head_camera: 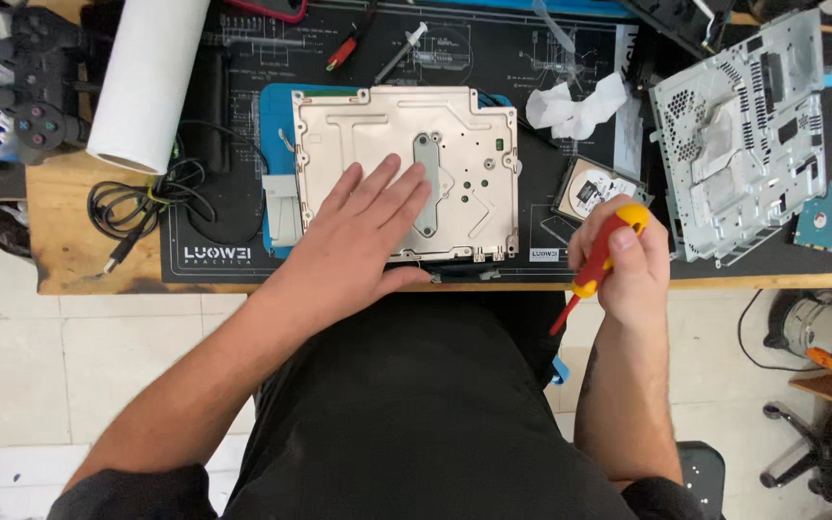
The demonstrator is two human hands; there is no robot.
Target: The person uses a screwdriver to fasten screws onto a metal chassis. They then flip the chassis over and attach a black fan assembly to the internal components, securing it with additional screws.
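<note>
From the head view, we find the left hand (363, 236) spread flat, fingers open, pressing on the silver metal shield plate (406, 173) that lies on the black work mat (223, 241) at the front of the desk (60, 231). The right hand (628, 260) is closed around a red-and-yellow screwdriver (597, 265), held off the front edge, its tip pointing down and away from the plate. We judge disassembly well advanced: a perforated metal chassis (743, 135), a hard drive (594, 188) and a small green circuit board (820, 220) already lie apart to the right, while this plate remains seated.
</note>
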